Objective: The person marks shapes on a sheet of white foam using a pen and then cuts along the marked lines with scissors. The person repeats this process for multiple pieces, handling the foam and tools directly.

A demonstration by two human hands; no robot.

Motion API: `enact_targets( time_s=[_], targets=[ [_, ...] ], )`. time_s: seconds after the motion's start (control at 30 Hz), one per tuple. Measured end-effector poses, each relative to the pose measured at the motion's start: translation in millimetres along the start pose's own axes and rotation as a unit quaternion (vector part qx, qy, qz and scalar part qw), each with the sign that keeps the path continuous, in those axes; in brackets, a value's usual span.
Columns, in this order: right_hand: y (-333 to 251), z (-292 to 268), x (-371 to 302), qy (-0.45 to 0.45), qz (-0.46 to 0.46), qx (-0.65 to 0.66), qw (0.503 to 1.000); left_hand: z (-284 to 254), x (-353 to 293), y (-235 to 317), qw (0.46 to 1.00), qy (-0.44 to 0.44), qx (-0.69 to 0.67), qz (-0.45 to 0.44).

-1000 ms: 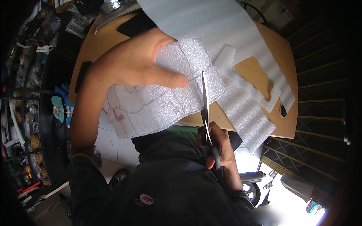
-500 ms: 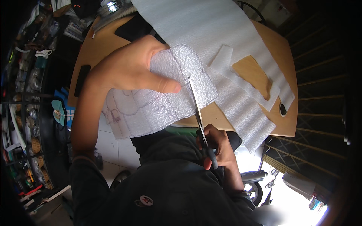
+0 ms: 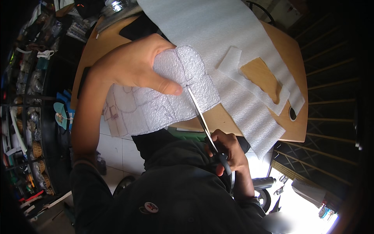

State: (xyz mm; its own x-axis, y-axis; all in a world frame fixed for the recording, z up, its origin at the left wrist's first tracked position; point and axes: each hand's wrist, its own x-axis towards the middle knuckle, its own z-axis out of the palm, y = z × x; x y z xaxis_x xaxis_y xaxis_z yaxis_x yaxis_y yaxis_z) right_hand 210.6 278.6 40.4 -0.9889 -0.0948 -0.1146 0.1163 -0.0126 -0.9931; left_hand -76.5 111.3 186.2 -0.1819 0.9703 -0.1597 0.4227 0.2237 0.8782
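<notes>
Scissors (image 3: 205, 126) in right hand (image 3: 233, 153) overlap foam (image 3: 161, 105) edge — bare tabletop (image 3: 223, 120) beside.

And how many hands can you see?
2: the left hand, holding the drawn-on foam piece, and the right hand, lower in the picture, gripping the scissors. No others show.

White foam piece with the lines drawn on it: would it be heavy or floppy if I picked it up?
The foam piece is probably very light, since it looks thin and bubbly. It likely bends easily yet isn't limp: it looks fairly flat where it sticks out past the left hand.
</notes>
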Motion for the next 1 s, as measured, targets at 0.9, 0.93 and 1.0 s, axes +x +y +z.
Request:
enact_targets(
  time_s=[0.9,0.93,1.0],
  targets=[
    [5.2,-5.5,4.7,-0.003,-0.068,-0.006,0.998,0.9,7.9,1.0,1.000,-0.011,-0.023,0.013],
    [4.4,-5.8,4.7,-0.001,-0.065,-0.005,0.998,0.5,8.3,1.3,1.000,-0.013,-0.022,0.007],
    [2.4,-6.4,4.4,0.002,-0.057,-0.004,0.998,1.5,9.1,-0.8,1.000,-0.008,-0.018,0.016]
  ],
)
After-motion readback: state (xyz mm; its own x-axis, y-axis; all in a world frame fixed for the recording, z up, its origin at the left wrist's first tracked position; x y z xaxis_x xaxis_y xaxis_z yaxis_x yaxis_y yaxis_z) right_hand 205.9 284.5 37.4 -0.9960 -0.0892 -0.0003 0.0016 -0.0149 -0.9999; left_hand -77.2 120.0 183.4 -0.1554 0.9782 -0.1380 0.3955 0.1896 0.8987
